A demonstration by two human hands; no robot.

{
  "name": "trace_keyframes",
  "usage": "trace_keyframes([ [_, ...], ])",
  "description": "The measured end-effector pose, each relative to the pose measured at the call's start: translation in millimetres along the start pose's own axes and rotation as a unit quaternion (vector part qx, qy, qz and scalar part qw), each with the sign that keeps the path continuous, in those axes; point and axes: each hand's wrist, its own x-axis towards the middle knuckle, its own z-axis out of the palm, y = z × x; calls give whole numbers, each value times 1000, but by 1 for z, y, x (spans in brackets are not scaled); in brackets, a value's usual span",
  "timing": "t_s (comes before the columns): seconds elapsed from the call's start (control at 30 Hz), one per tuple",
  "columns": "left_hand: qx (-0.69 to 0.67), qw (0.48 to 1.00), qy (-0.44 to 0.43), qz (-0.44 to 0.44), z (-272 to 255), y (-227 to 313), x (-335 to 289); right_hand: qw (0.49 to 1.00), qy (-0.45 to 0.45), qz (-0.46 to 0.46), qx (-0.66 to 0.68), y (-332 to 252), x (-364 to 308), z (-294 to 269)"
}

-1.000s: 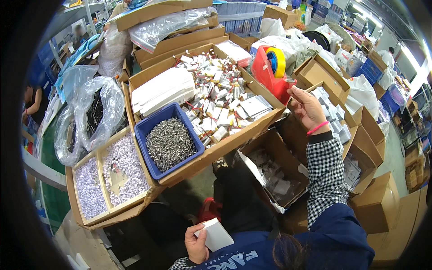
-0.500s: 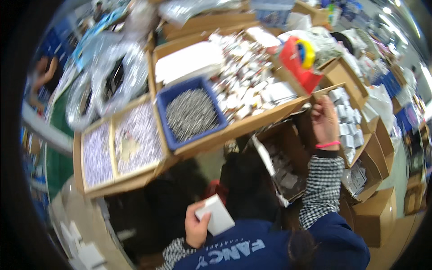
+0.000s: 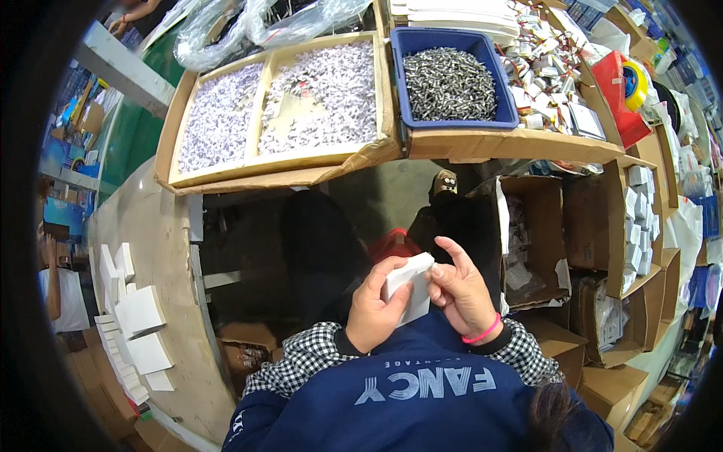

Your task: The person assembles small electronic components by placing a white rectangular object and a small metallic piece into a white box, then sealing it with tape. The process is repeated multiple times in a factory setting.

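A small flat white box (image 3: 415, 300) stands tilted in front of my body. My left hand (image 3: 379, 307) is closed round it, with the thumb across its near face. My right hand (image 3: 461, 289), with a pink band at the wrist, is at the box's upper right edge. Its thumb and curled fingers close on that edge, while the index finger is raised and bent. Part of the box's right edge is hidden by the right fingers.
Ahead lie a divided wooden tray (image 3: 254, 162) of small pale pieces, a blue bin (image 3: 456, 124) of small metal parts and a carton edge (image 3: 520, 145). White boxes (image 3: 141, 310) lie on the left board (image 3: 183, 331). An open carton (image 3: 640, 218) of small white-grey boxes stands right.
My right hand has come from the carton at the right to the white box. The box and my left hand are higher and nearer the middle. The view has shifted.
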Motion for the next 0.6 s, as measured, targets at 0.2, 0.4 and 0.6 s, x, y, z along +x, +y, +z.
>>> trace_keyframes([
  [0.2,45,999,10,24,-3,7,-5,998,-3,-1,-70,2,-1,14],
  [0.4,12,998,19,54,-2,4,-6,995,11,14,-94,-1,-4,19],
  [0.6,71,990,-15,121,-7,9,-2,992,26,23,-121,-2,-4,23],
])
